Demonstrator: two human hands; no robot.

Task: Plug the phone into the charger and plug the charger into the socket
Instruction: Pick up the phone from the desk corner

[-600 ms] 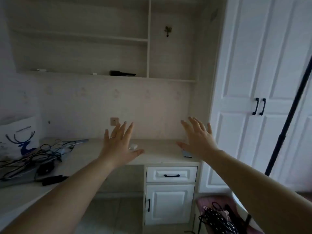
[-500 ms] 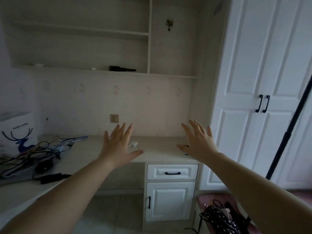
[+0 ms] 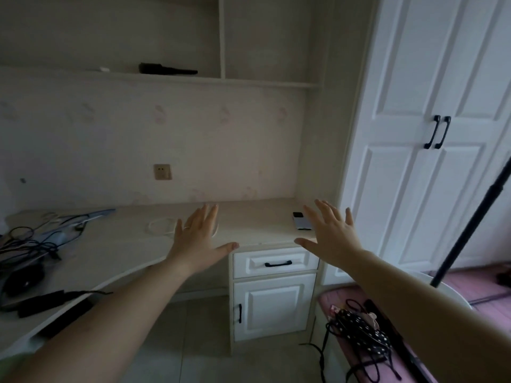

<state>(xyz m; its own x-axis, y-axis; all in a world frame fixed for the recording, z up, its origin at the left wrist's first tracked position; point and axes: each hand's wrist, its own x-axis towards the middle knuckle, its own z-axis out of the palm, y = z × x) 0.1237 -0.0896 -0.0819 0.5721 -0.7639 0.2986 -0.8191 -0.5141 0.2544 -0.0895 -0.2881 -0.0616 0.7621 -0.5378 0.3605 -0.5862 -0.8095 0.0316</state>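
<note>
A phone (image 3: 301,221) lies on the pale desk (image 3: 257,219) near its right end, back side up. A white coiled charger cable (image 3: 161,225) rests on the desk at the middle; its plug end is hidden behind my left hand (image 3: 199,241). The beige wall socket (image 3: 162,171) sits on the wall above the desk. Both my hands hover over the desk's front edge with fingers spread and nothing in them. My right hand (image 3: 333,234) is just right of the phone, apart from it.
A tangle of dark cables (image 3: 33,239), a black mouse (image 3: 23,280) and a black adapter (image 3: 44,299) crowd the desk's left end. A drawer and cupboard (image 3: 273,291) stand under the desk. A white wardrobe (image 3: 431,134), a black pole (image 3: 470,230) and a pink stool with a bag (image 3: 359,335) are right.
The view has tilted down and closer to the desk. The phone and the coiled cable, earlier behind my hands, now show. Both hands stay spread and empty.
</note>
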